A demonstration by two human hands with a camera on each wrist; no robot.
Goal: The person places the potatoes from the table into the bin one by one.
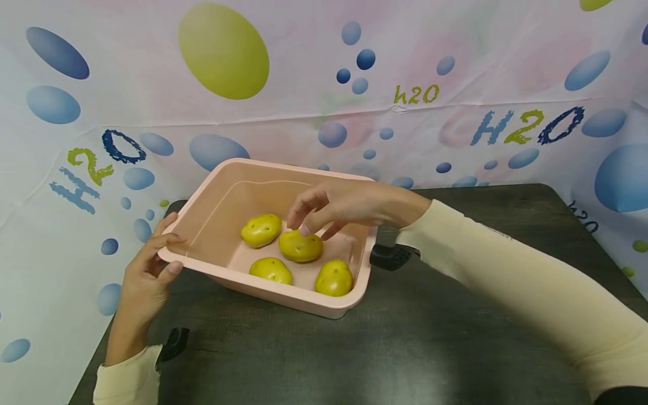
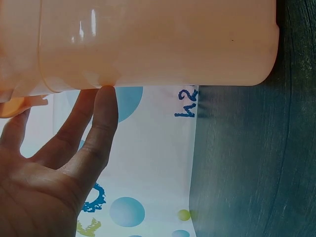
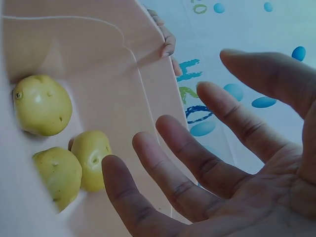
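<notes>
A peach-coloured plastic tub (image 1: 202, 222) holds several yellow potatoes, tilted toward me. My left hand (image 1: 147, 275) grips its left corner at the rim, and in the left wrist view the fingertips of that left hand (image 2: 64, 168) touch the outer wall. Inside the tub, my right hand (image 1: 341, 208) hovers just over the middle potato (image 1: 300, 247), its fingers loosely bent. The right wrist view shows the right hand (image 3: 222, 168) with spread fingers and nothing between them. Around the middle potato lie a left potato (image 1: 261, 230), a front potato (image 1: 271, 270) and a right potato (image 1: 334, 278).
The tub stands on a dark wood-grain table (image 1: 415, 320). Behind and to the left hangs a white sheet (image 1: 293, 67) printed with blue and green bubbles. A black wrist device (image 1: 390, 256) sits close to the tub's right rim.
</notes>
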